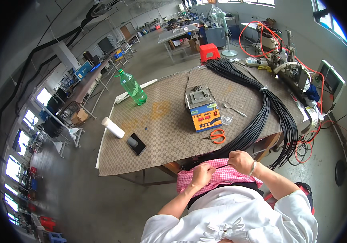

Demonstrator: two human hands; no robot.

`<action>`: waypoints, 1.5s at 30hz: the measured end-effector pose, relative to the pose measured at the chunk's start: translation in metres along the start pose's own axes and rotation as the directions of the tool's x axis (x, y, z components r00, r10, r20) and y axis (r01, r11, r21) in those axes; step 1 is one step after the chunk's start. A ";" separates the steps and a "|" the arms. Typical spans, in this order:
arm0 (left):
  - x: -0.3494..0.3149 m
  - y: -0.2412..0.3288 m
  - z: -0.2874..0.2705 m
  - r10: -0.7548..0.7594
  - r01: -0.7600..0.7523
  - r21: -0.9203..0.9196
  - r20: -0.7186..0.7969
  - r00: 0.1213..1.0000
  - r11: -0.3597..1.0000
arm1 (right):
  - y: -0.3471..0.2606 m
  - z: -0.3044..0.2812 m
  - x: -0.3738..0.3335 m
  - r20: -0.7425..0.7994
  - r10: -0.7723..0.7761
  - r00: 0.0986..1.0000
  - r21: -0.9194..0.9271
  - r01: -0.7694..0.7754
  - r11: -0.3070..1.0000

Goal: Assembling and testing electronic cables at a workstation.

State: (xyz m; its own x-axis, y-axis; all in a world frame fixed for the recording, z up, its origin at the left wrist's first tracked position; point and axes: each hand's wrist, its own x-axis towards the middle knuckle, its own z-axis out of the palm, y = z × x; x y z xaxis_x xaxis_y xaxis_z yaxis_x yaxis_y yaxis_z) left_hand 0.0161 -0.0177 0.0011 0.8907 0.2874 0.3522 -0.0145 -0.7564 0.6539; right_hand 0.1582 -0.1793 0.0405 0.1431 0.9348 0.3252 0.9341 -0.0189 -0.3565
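Note:
Above a pink checked cloth (222,178) on my lap, both hands are closed. My left hand (203,175) and my right hand (241,163) pinch a thin black cord (222,166), a short length of which runs between them. Just beyond, a thick bundle of long black cords (262,109) curves over the right side of the table (169,137) and hangs off its edge. A light tie (263,89) gathers it partway along. Orange-handled scissors (218,137) lie near the table's front edge, beside a blue and yellow device (206,117) with a metal top.
A spoon (236,109) and a small clear plastic piece (226,120) lie by the device. Leftward are a phone (136,144), a white bottle (113,128) and a green bottle (133,88). A machine (291,73) with red hoses stands right; a red stool (209,52) is behind.

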 end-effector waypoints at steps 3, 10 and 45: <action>0.006 0.005 -0.005 -0.033 0.036 -0.201 0.017 0.999 0.979 | -0.002 0.006 0.002 -0.066 0.091 0.994 0.230 -0.073 0.970; 0.009 -0.007 -0.012 -0.241 0.209 -0.662 0.044 0.969 0.720 | -0.011 0.019 0.025 -0.246 0.083 0.966 0.351 0.009 0.936; 0.057 0.002 -0.020 -0.417 0.301 -0.954 0.269 0.868 0.012 | 0.011 0.000 0.049 0.502 0.427 0.752 0.842 -0.538 -0.043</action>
State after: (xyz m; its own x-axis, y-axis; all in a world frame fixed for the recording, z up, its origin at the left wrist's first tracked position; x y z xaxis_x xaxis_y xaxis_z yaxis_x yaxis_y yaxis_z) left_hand 0.0579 0.0090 0.0362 0.9013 0.4073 -0.1473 -0.1653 0.6379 0.7522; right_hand 0.1756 -0.1333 0.0525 0.3425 0.8729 -0.3475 -0.3926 -0.2031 -0.8970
